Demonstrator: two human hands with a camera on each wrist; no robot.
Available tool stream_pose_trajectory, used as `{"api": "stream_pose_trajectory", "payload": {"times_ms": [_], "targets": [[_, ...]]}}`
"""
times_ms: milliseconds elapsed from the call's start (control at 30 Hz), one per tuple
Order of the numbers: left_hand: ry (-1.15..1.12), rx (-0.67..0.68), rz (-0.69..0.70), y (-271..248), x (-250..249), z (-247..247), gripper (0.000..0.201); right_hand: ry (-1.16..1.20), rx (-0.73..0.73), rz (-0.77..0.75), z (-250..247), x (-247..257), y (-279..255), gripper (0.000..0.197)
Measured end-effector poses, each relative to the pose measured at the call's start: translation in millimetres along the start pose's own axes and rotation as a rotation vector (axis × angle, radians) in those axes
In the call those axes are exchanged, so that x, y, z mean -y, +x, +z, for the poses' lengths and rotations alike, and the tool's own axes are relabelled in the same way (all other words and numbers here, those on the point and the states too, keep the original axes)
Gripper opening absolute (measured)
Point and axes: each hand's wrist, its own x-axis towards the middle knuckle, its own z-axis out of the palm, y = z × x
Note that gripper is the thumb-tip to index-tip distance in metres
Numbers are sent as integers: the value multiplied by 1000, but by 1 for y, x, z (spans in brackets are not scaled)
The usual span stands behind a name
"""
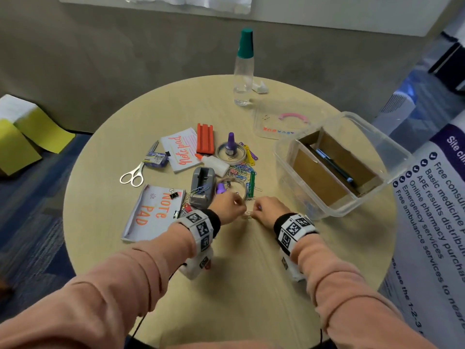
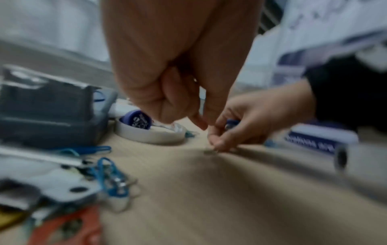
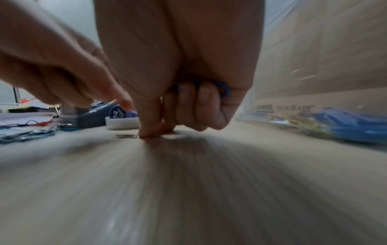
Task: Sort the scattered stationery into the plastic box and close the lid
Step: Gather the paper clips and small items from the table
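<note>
Both hands meet at the near middle of the round table [image 1: 226, 285]. My right hand [image 1: 256, 210] [image 3: 155, 132] presses thumb and forefinger onto a silver paper clip [image 1: 247, 215] [image 3: 125, 136] lying flat, while its other fingers curl round a small blue item [image 3: 224, 89] [image 2: 231, 123]. My left hand [image 1: 240, 206] [image 2: 199, 122] hovers just beside it, fingers curled, one fingertip pointing down at the clip; nothing shows in it. The clear plastic box [image 1: 334, 214] stands open to the right, with cardboard dividers and a pen [image 1: 334, 167] inside. Its lid [image 1: 276, 132] lies behind it.
Left of my hands lie a grey tape dispenser [image 1: 202, 185], two note pads [image 1: 153, 215], scissors [image 1: 134, 172], a glue bottle [image 1: 214, 161], a tape roll round a purple bottle [image 1: 230, 144] and coloured paper clips [image 1: 241, 171]. A green-capped bottle [image 1: 244, 69] stands at the far edge.
</note>
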Motion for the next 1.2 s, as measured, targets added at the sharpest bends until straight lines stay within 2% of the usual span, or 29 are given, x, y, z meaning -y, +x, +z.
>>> {"api": "stream_pose_trajectory", "payload": {"times_ms": [133, 200, 267, 367, 467, 533, 567, 633, 767, 833, 933, 1000, 1100, 1200], "targets": [[339, 41, 105, 3, -2, 12, 24, 38, 39, 60, 7, -12, -11, 20], [458, 66, 141, 5, -5, 14, 23, 190, 26, 75, 7, -19, -17, 19], [562, 106, 180, 4, -8, 14, 26, 530, 28, 138, 4, -25, -26, 17], [676, 165, 213, 4, -11, 13, 28, 1160, 92, 241, -2, -28, -43, 25], [776, 244, 235, 2, -15, 11, 25, 1614, 193, 129, -14, -27, -59, 27], [757, 264, 225, 0, -16, 9, 23, 1846, 204, 32, -25, -24, -69, 24], [668, 248, 211, 0, -17, 6, 23, 1928, 199, -7, -31, -21, -74, 24], [325, 195, 165, -2, -21, -3, 25, 2029, 181, -62, -46, -16, -82, 26], [-707, 223, -60, 5, -32, -35, 34, 1973, 114, -100, -83, -9, -92, 30], [-1010, 255, -138, 9, -36, -51, 32, 1870, 22, -42, -104, -11, -91, 29], [-1180, 226, -172, 16, -46, -67, 39, 1541, -245, 105, -128, -18, -74, 24], [-1161, 206, -164, 23, -58, -75, 41, 1214, -340, 182, -135, -21, -60, 22], [-1098, 226, -143, 30, -82, -84, 39, 730, -246, 199, -131, -21, -45, 22], [-1101, 243, -161, 34, -110, -85, 37, 574, -170, 186, -118, -20, -37, 25]]}}
